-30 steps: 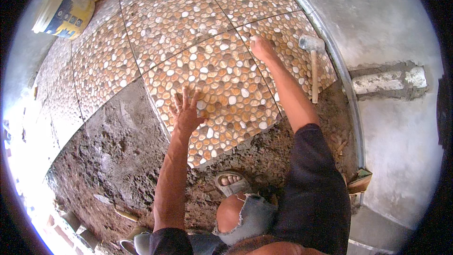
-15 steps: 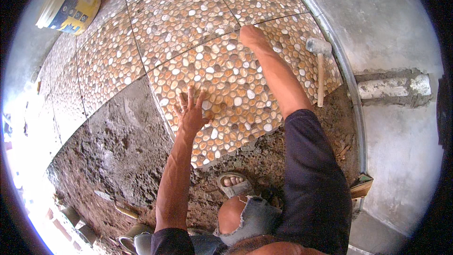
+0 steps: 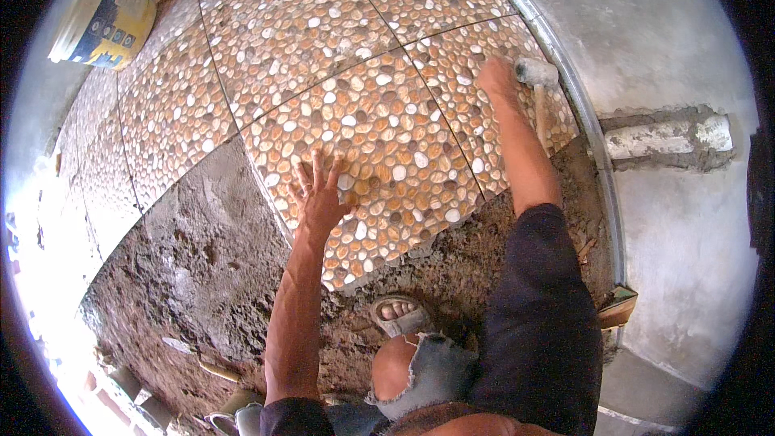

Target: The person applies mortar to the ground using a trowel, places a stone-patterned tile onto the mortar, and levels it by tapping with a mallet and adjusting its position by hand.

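A large pebble-patterned tile point(image 3: 391, 157) in brown, orange and white lies beside others of its kind. My left hand point(image 3: 321, 206) rests flat on its left part, fingers spread. Over the neighbouring tile at the right, my right hand point(image 3: 496, 78) is closed, its curled fingers facing away, so whatever they may hold is hidden. Right beside that hand lies a mallet point(image 3: 536, 72) with a pale grey head and a wooden handle, near the wall.
Rough wet mortar point(image 3: 202, 234) and soil border the tiles at left and front. A trowel point(image 3: 216, 370) lies on the soil. At far left stands a yellow and blue bucket point(image 3: 121, 28). A pipe point(image 3: 666, 139) is set in the grey right wall. My sandalled foot point(image 3: 400, 315) is near the tile edge.
My right hand has moved right, from the tile joint's corner to beside the mallet, uncovering the joint between the two tiles. The left hand stays on the tile.
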Available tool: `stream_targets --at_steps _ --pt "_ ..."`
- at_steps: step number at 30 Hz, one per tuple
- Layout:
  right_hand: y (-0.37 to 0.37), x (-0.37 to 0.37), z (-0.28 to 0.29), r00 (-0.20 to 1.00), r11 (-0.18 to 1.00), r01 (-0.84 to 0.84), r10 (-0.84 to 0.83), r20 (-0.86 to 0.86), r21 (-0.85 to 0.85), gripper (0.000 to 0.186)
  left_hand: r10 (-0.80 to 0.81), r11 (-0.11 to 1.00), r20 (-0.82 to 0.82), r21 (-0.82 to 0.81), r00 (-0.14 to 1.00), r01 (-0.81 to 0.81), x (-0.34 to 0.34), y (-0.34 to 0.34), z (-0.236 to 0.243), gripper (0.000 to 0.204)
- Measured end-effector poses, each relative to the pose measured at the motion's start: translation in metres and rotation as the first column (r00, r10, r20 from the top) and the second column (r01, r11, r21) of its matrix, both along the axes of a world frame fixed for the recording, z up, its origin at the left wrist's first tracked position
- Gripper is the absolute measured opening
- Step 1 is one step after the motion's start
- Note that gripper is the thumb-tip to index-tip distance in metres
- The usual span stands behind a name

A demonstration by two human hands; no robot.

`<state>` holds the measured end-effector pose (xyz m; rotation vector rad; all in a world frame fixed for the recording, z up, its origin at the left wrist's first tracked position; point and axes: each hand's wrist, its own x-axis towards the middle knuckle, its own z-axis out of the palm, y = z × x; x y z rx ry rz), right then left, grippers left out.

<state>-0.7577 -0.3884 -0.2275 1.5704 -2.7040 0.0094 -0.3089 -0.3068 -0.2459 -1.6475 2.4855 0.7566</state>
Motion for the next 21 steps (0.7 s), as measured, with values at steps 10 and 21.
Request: stream_targets --at_steps 10,21 --pt "0.098 0.039 -0.001 0.986 0.990 -0.142 0.140 0.093 0.014 0.026 -0.010 0.999 0.058 0.031 0.998 0.008 0.008 -0.002 0.001 0.104" --pt "0.247 0.102 0.017 0.922 0.988 -0.132 0.093 0.375 0.079 0.011 -0.023 0.999 0.071 0.041 0.997 0.021 -0.001 -0.001 0.005 0.107"
